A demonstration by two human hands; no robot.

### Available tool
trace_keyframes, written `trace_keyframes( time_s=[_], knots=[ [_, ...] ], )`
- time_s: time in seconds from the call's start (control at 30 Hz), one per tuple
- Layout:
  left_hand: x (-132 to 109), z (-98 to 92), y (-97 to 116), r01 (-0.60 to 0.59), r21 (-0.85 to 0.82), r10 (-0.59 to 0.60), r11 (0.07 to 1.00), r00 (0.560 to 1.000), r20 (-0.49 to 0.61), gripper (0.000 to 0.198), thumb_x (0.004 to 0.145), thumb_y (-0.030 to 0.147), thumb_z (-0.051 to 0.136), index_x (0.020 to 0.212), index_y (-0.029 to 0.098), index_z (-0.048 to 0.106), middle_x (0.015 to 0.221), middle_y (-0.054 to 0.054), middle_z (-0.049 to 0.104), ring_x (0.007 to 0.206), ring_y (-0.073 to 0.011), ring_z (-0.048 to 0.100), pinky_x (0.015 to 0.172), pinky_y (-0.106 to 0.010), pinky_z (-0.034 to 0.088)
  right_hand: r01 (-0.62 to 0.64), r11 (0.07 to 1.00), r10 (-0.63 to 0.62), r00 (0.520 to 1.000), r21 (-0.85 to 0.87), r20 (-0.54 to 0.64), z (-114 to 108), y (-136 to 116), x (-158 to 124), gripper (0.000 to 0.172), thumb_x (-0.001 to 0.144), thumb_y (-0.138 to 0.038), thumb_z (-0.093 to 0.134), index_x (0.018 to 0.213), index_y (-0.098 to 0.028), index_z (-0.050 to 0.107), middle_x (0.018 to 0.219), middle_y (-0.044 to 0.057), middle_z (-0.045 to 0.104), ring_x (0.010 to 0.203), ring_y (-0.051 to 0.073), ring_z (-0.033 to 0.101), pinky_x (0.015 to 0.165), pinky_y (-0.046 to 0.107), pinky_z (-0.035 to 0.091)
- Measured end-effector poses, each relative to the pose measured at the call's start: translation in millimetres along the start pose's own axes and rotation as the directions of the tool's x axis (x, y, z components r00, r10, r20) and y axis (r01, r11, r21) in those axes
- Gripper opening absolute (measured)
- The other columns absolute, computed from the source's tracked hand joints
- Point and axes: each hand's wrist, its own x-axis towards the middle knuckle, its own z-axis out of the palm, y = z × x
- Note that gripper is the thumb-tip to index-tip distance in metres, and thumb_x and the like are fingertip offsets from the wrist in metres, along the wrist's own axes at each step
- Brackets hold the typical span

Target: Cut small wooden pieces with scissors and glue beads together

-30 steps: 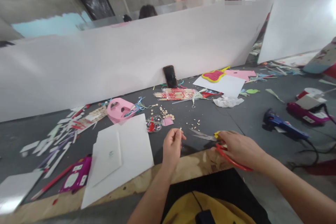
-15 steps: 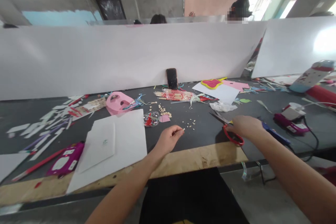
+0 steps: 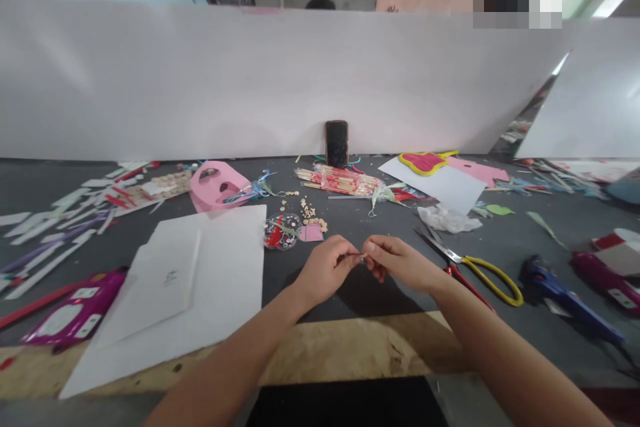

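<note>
Right hand (image 3: 400,263) has dropped the yellow-handled scissors (image 3: 453,257) onto the table (image 3: 500,340) and joins left hand (image 3: 325,270), both grips narrow, pinching a tiny pale bit (image 3: 363,257).

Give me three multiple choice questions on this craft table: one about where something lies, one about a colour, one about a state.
1. On which side of the right hand do the scissors lie? A) its left B) its right C) directly under it
2. What colour is the body of the hot glue gun? A) blue B) green C) white
3. How is the phone placed? A) lying flat B) held in a hand C) propped upright

Answers: 1 B, the scissors sit beyond the right hand's outer side. 2 A, the glue gun's body is plainly blue. 3 C, the phone stands against the white board.
</note>
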Motion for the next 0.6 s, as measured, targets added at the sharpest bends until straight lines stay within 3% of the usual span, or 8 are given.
trace_keyframes(
  time_s=[0.17,0.27,0.47,0.6],
  knots=[
    [-4.6,9.9,-3.0,0.0,-0.054,-0.004,0.999,0.998,-0.07,0.014,0.087,0.025,0.054,0.078,0.019,0.063,0.086,-0.003,0.06,0.082,-0.0147,0.058,0.076,-0.026,0.044,-0.014,0.995,0.012,1.0,0.095,0.016,7.0,11.9,5.2,0.041,0.087,-0.059,0.039,0.072,-0.02,0.043,0.063,-0.003,0.048,0.051,0.009,0.048,0.049,0.023,0.046],
    [-5.7,12.2,-2.1,0.022,-0.056,-0.027,0.998,0.995,-0.1,0.015,0.088,0.025,0.053,0.079,0.021,0.063,0.09,-0.004,0.061,0.085,-0.0152,0.059,0.079,-0.026,0.046,-0.007,0.999,0.01,0.999,0.054,-0.047,9.0,16.8,6.7,0.04,0.09,-0.056,0.033,0.072,-0.021,0.042,0.062,-0.003,0.048,0.05,0.01,0.047,0.047,0.023,0.044],
    [-4.3,12.0,-17.4,0.065,0.136,-0.054,0.989,0.995,-0.083,0.021,0.09,0.019,0.043,0.097,0.02,0.063,0.096,-0.008,0.062,0.091,-0.0186,0.06,0.082,-0.031,0.048,-0.069,0.954,-0.034,0.942,-0.292,-0.335,-16.3,28.4,5.1,0.018,0.087,-0.037,0.045,0.08,-0.022,0.054,0.07,0.001,0.058,0.064,0.015,0.053,0.061,0.026,0.04],
    [-5.2,12.3,-26.5,0.074,0.196,-0.058,0.978,0.995,-0.087,0.033,0.089,0.012,0.037,0.114,0.018,0.058,0.108,-0.01,0.061,0.101,-0.0202,0.058,0.089,-0.035,0.047,-0.069,0.888,-0.067,0.959,-0.454,-0.276,-24.6,35.4,4.0,0.015,0.084,-0.03,0.049,0.081,-0.023,0.062,0.079,0.003,0.067,0.074,0.018,0.059,0.069,0.027,0.04]
  ],
)
